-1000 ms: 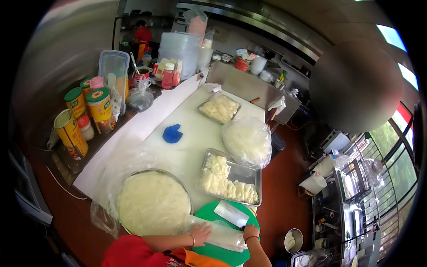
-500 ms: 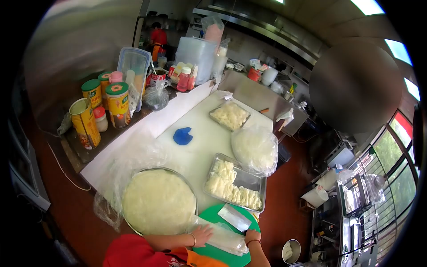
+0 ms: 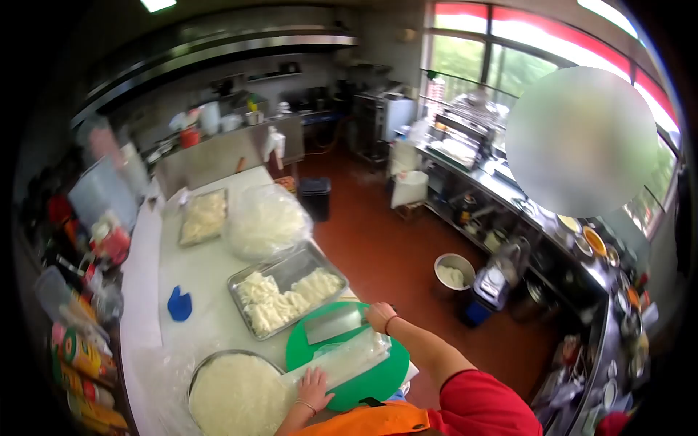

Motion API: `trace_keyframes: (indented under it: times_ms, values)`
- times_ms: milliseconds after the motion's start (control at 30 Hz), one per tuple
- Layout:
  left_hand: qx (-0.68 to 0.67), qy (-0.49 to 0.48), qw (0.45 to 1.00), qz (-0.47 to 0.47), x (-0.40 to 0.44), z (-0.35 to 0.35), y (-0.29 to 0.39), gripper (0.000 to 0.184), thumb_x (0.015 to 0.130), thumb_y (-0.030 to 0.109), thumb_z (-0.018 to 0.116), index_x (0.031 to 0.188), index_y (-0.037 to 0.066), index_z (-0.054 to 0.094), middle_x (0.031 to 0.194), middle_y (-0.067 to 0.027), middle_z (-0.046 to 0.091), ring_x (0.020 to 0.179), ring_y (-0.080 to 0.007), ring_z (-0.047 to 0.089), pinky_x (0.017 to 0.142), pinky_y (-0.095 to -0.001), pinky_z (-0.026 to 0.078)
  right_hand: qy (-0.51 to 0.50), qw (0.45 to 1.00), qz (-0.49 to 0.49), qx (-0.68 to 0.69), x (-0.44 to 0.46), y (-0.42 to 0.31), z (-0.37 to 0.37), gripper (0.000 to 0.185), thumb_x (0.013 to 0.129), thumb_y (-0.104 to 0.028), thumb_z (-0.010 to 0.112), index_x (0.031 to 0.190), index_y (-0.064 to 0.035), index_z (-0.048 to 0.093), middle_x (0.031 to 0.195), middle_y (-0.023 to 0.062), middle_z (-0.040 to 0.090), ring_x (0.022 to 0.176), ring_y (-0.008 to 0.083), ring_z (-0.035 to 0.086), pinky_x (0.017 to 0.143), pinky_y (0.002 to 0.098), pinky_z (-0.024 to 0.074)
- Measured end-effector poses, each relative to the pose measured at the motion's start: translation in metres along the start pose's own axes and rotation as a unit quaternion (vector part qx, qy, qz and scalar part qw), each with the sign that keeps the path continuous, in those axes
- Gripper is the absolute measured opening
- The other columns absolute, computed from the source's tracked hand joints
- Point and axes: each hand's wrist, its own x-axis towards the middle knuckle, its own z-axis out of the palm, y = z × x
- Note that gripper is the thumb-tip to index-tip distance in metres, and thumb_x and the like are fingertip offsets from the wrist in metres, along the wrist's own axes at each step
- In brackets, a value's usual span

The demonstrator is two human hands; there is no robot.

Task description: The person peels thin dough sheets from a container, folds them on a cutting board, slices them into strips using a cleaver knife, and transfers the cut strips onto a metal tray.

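My right hand is closed round the handle of a cleaver, whose broad blade lies over the green round board. Fingers spread, my left hand rests flat on the near end of a long, pale, folded sheet. That sheet is partly translucent and stretches across the board; whether it is food or plastic wrap in places I cannot tell. Left of my left hand is a round pan filled with a smooth whitish sheet. Beyond the board stands a metal tray with folded white pieces.
A plastic bag of white food and a smaller filled tray stand farther back. A blue scraper-like piece lies on the white table. Cans line the left shelf. A metal pot stands on the red floor.
The view has swung to the right, so the table appears farther left and more of the right-hand counter shows. My right hand still grips the cleaver; my left still rests on the sheet.
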Motion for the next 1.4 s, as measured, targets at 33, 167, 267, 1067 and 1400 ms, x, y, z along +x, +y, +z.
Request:
trace_keyframes:
  times_ms: [33,167,267,1067,1400]
  values:
    - [-0.004,-0.003,1.0,-0.004,-0.001,-0.003,0.0,0.078,0.08,0.041,0.073,0.141,0.006,0.041,0.154,-0.0181,0.03,0.142,-0.0443,0.024,0.109,-0.0597,0.028,0.006,1.0,0.01,0.019,-0.001,0.004,0.003,0.015,0.087,-0.017,0.055,0.088,-0.0093,0.068,0.083,0.0169,0.069,0.084,0.0351,0.068,0.071,0.0462,0.053]
    - [0.008,0.003,1.0,0.02,0.001,0.009,-0.01,0.078,0.078,0.038,0.075,0.14,0.005,0.041,0.153,-0.0189,0.032,0.14,-0.0457,0.028,0.109,-0.0578,0.029,0.056,0.997,0.018,0.048,-0.036,-0.01,-0.003,0.018,0.088,-0.021,0.055,0.091,-0.0071,0.066,0.083,0.0156,0.069,0.082,0.0347,0.068,0.069,0.0469,0.0531]
    - [-0.019,0.022,0.999,0.034,0.005,-0.004,-0.01,0.077,0.076,0.028,0.075,0.14,0.003,0.041,0.15,-0.0201,0.035,0.137,-0.0446,0.033,0.108,-0.0554,0.032,0.068,0.985,0.088,0.13,-0.082,-0.035,-0.018,0.022,0.089,-0.026,0.056,0.094,-0.0054,0.062,0.082,0.0154,0.067,0.081,0.0349,0.067,0.069,0.0483,0.0526]
    - [0.029,0.064,0.974,0.218,0.074,-0.117,-0.017,0.011,0.084,0.009,0.054,0.088,0.009,0.065,0.085,-0.0105,0.065,0.085,-0.0322,0.064,0.075,-0.0438,0.053,0.077,0.955,0.091,0.271,-0.225,-0.116,-0.017,0.019,0.087,-0.026,0.063,0.092,-0.0086,0.057,0.079,0.017,0.065,0.067,0.0391,0.064,0.059,0.0488,0.0513]
    - [0.034,0.057,0.982,0.177,0.066,-0.104,-0.011,0.008,0.078,0.01,0.059,0.073,0.01,0.066,0.078,-0.0117,0.067,0.077,-0.0318,0.066,0.068,-0.044,0.053,0.05,0.983,-0.032,0.174,-0.217,-0.093,-0.031,0.024,0.083,-0.026,0.068,0.095,-0.0076,0.058,0.073,0.016,0.065,0.063,0.0378,0.064,0.054,0.0477,0.0514]
